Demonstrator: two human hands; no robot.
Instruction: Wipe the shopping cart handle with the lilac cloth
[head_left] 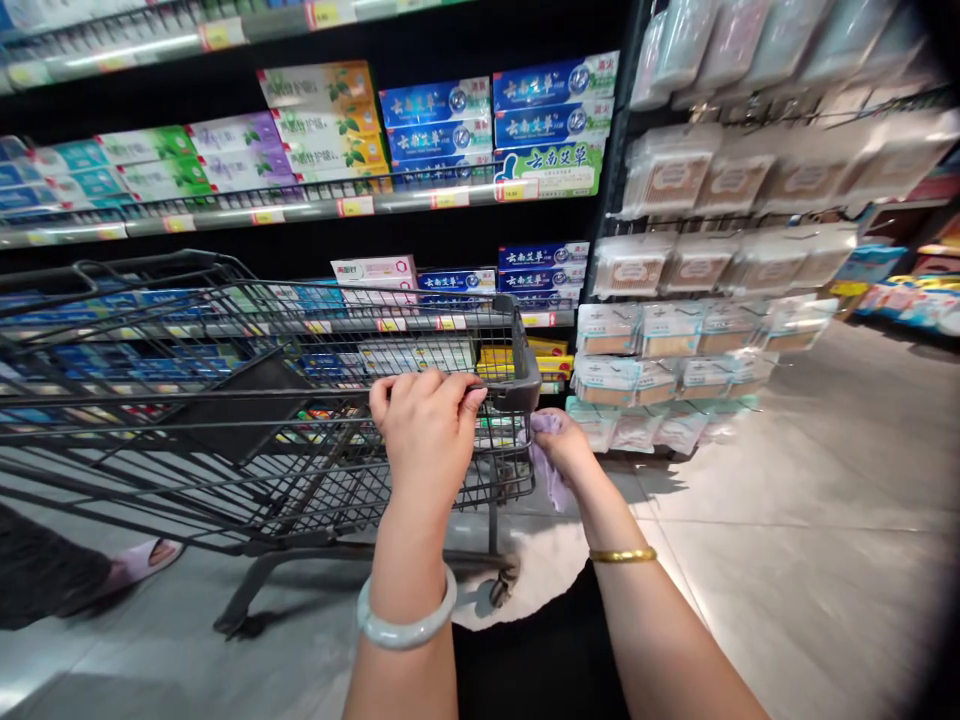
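Cloth [553, 485], lilac and bunched, sits in our right hand [568, 452], fingers closed around it and pressed against the end of the wire cart [521, 385], below its corner. Our left hand [427, 430] curls tightly over the top rail, apparently steadying the cart beside the toothpaste boxes [439, 105].

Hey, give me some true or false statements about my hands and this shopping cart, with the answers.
1. The left hand grips the cart handle. True.
2. The right hand holds nothing. False: it holds a lilac cloth.
3. The gold bangle is on the left wrist. False: it is on the right wrist; the left wears a pale bangle.
4. Toothpaste boxes line the shelves behind the cart. True.
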